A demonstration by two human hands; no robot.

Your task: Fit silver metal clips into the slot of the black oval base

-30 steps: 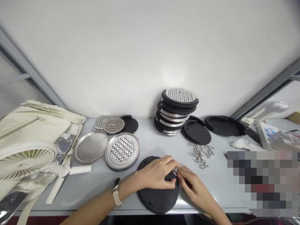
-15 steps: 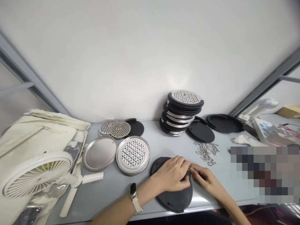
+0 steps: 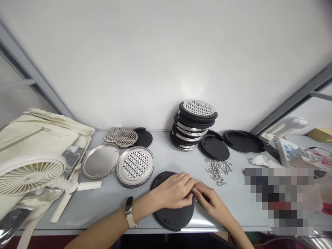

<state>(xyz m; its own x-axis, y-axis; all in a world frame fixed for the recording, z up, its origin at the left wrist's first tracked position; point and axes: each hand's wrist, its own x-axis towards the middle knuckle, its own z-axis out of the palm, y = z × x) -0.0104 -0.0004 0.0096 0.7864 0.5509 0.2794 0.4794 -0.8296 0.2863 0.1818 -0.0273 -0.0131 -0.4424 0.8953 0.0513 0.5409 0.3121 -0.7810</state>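
A black round disc (image 3: 176,216) with small slots lies flat at the table's front edge. Across its upper part rests my left hand (image 3: 176,190), a watch on the wrist, its curled fingers at the disc's right rim. My right hand (image 3: 207,197) is at that same rim, thumb and fingers pinched on a small shiny metal piece, mostly hidden. Both hands' fingertips meet there. Behind my right hand lies a pile of metal clips (image 3: 219,170). A stack of black and steel discs (image 3: 193,126) stands near the wall.
To the left lie a round grater plate (image 3: 135,166), plain steel discs (image 3: 100,161) and perforated discs (image 3: 126,138). A white fan (image 3: 29,176) and a cream bag (image 3: 38,138) fill the far left. Black holders (image 3: 214,147) lie behind the clips; a black tray (image 3: 243,141) is farther right.
The view has shifted, so the table's objects appear farther left. Both hands keep nearly the same pose at the disc's right rim.
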